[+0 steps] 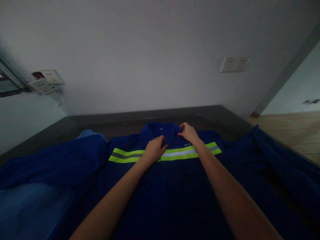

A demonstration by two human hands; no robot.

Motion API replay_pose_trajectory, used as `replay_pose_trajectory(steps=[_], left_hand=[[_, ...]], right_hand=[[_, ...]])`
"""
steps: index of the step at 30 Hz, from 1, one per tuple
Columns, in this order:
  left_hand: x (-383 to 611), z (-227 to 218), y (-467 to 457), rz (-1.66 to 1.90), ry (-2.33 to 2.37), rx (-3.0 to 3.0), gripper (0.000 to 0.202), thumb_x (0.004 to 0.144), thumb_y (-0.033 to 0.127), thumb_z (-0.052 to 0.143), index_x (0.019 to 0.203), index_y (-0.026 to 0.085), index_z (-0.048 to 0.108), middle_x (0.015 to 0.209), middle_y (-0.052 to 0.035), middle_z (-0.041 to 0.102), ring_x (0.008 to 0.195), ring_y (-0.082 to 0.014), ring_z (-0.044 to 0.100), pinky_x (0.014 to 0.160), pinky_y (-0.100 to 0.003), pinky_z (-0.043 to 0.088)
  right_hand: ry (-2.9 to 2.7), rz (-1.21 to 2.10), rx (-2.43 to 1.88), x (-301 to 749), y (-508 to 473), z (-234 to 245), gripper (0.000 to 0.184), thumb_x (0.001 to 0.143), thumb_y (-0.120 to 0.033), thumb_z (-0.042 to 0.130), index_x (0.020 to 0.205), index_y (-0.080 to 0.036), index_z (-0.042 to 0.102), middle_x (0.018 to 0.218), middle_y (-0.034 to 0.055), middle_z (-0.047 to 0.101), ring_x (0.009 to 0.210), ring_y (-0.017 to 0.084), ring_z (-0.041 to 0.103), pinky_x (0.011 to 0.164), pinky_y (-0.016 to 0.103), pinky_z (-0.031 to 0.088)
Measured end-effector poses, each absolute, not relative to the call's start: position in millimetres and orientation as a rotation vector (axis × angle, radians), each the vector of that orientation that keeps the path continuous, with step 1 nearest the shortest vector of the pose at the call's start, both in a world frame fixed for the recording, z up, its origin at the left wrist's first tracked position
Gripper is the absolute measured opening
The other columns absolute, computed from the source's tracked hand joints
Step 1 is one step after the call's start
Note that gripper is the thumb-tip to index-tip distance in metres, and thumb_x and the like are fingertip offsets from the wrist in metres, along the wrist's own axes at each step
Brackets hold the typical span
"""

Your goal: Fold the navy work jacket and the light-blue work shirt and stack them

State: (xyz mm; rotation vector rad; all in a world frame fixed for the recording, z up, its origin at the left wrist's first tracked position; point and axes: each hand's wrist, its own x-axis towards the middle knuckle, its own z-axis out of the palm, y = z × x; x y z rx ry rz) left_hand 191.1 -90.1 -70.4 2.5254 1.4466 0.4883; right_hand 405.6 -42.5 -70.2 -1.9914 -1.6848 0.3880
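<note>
A dark blue work jacket (155, 186) lies spread out front side up, its collar (172, 130) toward the wall and its sleeves out to both sides. A yellow-green and silver reflective band (178, 154) crosses its chest. My left hand (155, 149) rests on the jacket front just below the collar opening, fingers bent and thumb apart from them. At the collar's right edge is my right hand (189, 132), with a gap between its thumb and forefinger. Small white lettering (187, 144) shows beside my right wrist.
The jacket lies on a dark tabletop (120, 125) against a pale wall (140, 60). A lighter blue cloth (32, 210) is partly under the left sleeve. Wall sockets (235, 64) are at right, with more sockets (51, 76) at left. Wooden flooring (295, 128) shows beyond the right edge.
</note>
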Motion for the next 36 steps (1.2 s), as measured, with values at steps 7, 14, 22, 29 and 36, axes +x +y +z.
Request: replay_pose_trajectory(steps=[7,14,22,29,36], left_hand=[[195.9,-65.8,-96.8,0.458,1.321,2.768,0.039,0.089,0.017,0.045,0.128,0.020,0.049,0.129,-0.0095,0.055,0.117,-0.0232,0.051,0.096,-0.036,0.042],[217.2,-73.4,-117.4,0.219,1.243,2.803,0.052,0.093,0.027,0.038,0.141,0.005,0.034,0.150,-0.0188,0.033,0.139,-0.0254,0.030,0.114,-0.042,0.025],[229.1,-85.4,-130.7,0.209,1.393,2.787,0.057,0.094,0.034,0.038,0.142,0.003,0.033,0.151,-0.0198,0.028,0.142,-0.0279,0.023,0.115,-0.047,0.022],[227.5,-85.4,-131.8,0.231,1.407,2.795,0.054,0.095,0.035,0.037,0.144,0.013,0.034,0.152,-0.0159,0.029,0.141,-0.0265,0.025,0.114,-0.046,0.025],[227.9,-83.0,-134.5,0.272,1.388,2.774,0.051,0.095,0.033,0.038,0.143,0.018,0.036,0.152,-0.0146,0.030,0.141,-0.0270,0.025,0.113,-0.048,0.026]], right_hand=[[-1.837,0.088,-1.830,392.6,-48.5,-53.4,0.014,0.083,-0.022,0.060,0.096,-0.020,0.064,0.104,0.0066,0.061,0.099,0.019,0.058,0.084,0.029,0.043],[-2.116,0.157,-1.755,373.3,-42.4,-80.3,0.044,0.093,-0.023,0.047,0.134,-0.006,0.047,0.135,0.0197,0.051,0.129,0.024,0.043,0.106,0.035,0.031],[-2.160,0.153,-1.825,374.0,-38.7,-107.2,0.054,0.097,-0.034,0.035,0.144,-0.007,0.034,0.151,0.0178,0.030,0.142,0.027,0.021,0.113,0.050,0.015],[-1.857,0.160,-1.705,386.4,-26.2,-106.4,0.049,0.096,-0.029,0.030,0.139,-0.009,0.044,0.142,0.0165,0.045,0.135,0.025,0.037,0.110,0.045,0.029],[-1.814,0.033,-1.675,391.4,-24.0,-97.2,0.050,0.096,-0.026,0.027,0.138,-0.006,0.045,0.144,0.0163,0.043,0.136,0.023,0.036,0.112,0.042,0.028]])
